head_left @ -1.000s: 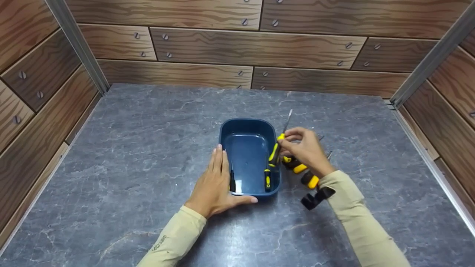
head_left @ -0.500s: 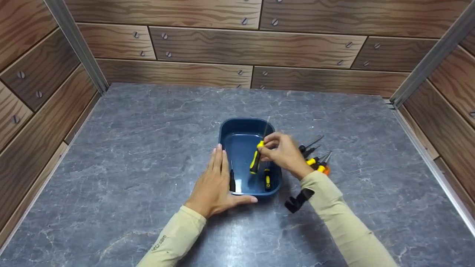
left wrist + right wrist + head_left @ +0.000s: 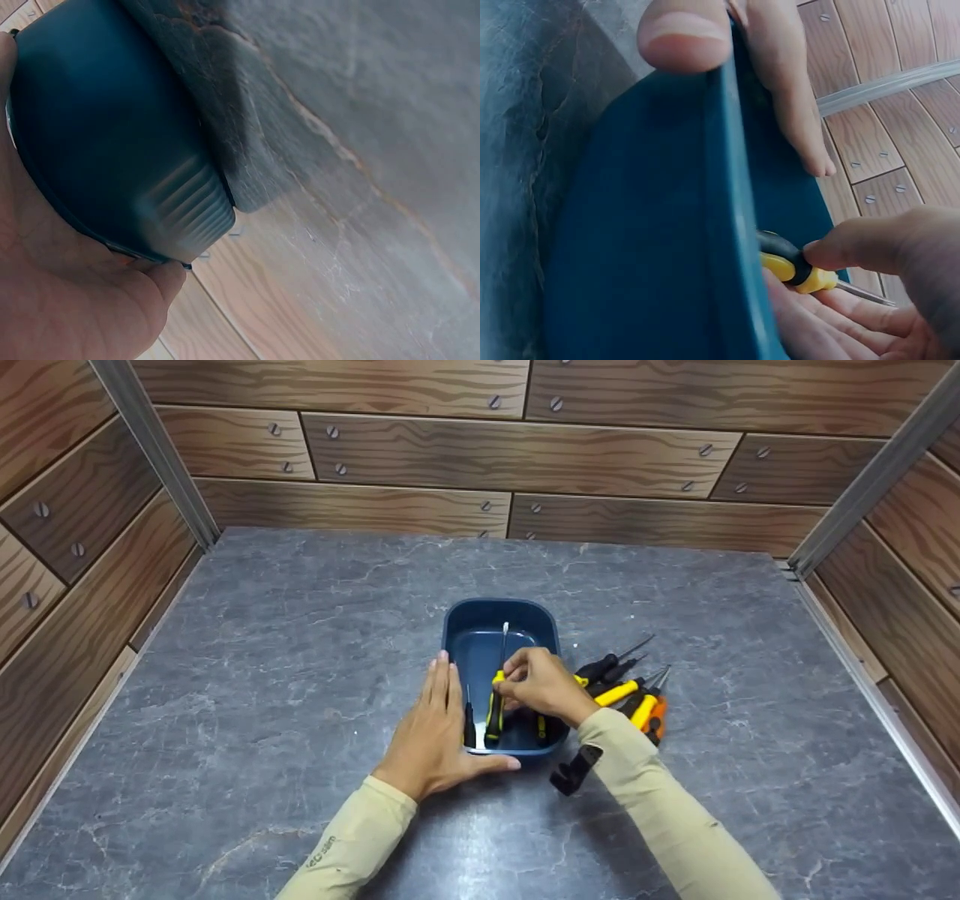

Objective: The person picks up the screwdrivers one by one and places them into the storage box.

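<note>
A dark blue bin [image 3: 499, 611] stands on the grey table. My left hand [image 3: 442, 720] lies flat against its left wall, fingers straight, thumb along the front wall; the palm [image 3: 60, 300] touches the bin's outside [image 3: 112, 135]. My right hand [image 3: 525, 684] pinches a yellow-and-black screwdriver [image 3: 495, 701] low inside the bin, shaft pointing away from me. Its handle [image 3: 795, 268] shows over the bin wall [image 3: 667, 225]. A black screwdriver [image 3: 469, 725] and a second yellow-and-black one [image 3: 540, 727] lie in the bin.
Several more screwdrivers [image 3: 626, 686], black, yellow and orange, lie in a heap on the table just right of the bin. Wood-patterned walls [image 3: 517, 457] close the table in at the back and on both sides.
My right hand has carried the yellow-and-black screwdriver from the bin's right edge leftward and down into the bin. The left hand and the bin have stayed put.
</note>
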{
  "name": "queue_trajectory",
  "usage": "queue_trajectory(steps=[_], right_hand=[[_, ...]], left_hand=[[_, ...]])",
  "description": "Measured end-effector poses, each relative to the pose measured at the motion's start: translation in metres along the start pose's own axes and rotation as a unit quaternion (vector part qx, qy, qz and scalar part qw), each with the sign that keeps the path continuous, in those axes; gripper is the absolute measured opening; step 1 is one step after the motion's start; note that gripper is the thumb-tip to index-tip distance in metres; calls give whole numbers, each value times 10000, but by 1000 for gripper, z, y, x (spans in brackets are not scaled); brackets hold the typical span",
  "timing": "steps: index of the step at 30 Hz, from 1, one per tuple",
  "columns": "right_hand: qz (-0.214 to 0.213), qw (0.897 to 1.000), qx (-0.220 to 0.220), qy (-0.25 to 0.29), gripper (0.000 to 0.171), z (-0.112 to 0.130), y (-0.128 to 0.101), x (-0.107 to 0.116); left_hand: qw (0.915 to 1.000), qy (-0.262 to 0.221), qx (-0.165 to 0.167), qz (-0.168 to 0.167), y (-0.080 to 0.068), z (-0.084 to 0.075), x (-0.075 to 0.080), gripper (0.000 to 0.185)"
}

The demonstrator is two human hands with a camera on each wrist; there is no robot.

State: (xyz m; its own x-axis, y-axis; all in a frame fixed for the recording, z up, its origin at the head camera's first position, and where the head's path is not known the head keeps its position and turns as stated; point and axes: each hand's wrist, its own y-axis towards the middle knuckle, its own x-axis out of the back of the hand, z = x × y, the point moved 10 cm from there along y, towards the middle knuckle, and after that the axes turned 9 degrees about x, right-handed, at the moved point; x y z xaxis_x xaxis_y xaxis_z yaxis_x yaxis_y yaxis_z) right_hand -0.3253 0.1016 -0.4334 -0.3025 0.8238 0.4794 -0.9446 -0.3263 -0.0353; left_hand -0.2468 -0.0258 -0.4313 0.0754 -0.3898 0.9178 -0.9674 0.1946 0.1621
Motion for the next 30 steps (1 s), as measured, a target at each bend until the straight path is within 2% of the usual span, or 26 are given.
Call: queue_trajectory(steps=[9, 13, 20, 30], right_hand=[[296, 9985, -454, -7, 16, -12, 2, -18], [305, 9980, -559, -58, 16, -15, 2, -22], [301, 9965, -734, 260, 16, -20, 3, -30], [269, 9962, -798, 230, 13, -25, 4, -34]], left_hand=[[10000, -31, -16, 55, 0, 0, -2, 144], [10000, -33, -14, 44, 0, 1, -2, 144], [10000, -57, 2, 70, -1, 1, -1, 144], [9999, -83, 5, 64, 0, 1, -1, 144]])
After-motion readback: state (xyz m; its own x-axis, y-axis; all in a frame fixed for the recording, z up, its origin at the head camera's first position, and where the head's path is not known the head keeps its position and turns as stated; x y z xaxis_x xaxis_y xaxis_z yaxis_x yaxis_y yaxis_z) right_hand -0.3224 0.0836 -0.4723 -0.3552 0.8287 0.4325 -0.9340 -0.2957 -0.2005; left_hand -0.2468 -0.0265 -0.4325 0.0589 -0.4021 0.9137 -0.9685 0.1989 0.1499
